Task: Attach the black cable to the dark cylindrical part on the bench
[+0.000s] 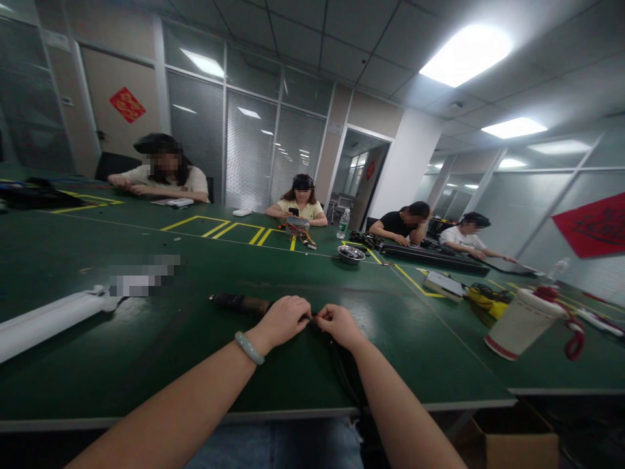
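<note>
A dark cylindrical tool [240, 304] lies on the green table [185, 339], its right end under my left hand [288, 319]. That hand wears a pale bracelet, and its fingers are closed near the tool's end. My right hand [340, 326] is just to the right, thumb and fingers pinched together, the fingertips of both hands nearly touching. Between them is something small and dark, too small to make out. A black cable [346, 374] runs from beneath my right hand to the table's front edge.
A white roll-like object [53, 324] lies left. A metal bowl [351, 254], wires [306, 241] and a bottle [343, 223] stand ahead. To the right are a white box [443, 285], yellow item [488, 301] and large cup [522, 326]. Several people sit across the table.
</note>
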`<state>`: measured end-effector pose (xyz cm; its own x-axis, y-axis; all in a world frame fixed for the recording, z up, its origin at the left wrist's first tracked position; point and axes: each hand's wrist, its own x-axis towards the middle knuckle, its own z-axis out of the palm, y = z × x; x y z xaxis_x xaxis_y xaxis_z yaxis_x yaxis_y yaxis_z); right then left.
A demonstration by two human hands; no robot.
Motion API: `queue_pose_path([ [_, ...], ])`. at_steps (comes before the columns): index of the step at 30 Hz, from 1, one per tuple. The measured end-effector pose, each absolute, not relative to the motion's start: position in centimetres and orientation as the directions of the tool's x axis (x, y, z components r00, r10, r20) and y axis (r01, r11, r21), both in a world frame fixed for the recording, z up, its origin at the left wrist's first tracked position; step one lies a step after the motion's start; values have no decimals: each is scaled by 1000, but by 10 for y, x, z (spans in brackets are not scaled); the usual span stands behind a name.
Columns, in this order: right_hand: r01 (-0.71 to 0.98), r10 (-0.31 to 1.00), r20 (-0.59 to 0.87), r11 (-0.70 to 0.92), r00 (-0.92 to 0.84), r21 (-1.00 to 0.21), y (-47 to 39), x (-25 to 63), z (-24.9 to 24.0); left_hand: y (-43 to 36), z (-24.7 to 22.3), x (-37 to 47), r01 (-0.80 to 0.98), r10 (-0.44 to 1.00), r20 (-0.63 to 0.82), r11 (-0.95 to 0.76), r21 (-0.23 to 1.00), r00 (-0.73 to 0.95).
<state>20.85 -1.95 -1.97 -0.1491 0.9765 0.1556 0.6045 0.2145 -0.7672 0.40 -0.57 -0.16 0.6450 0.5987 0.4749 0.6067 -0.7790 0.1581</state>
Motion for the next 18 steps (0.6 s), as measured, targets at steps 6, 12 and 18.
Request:
queue_pose_path([
  [6,611,977,153,212,-148,-763,-20,209,-19,-5,-1,3,603,603,472,-779,173,643],
  [12,609,975,161,223,-156,-761,-19,209,-21,-4,-3,3,610,604,467,-776,159,646],
  [18,610,977,149,211,-151,-764,-20,208,-19,-4,-4,3,612,601,471,-776,153,645],
])
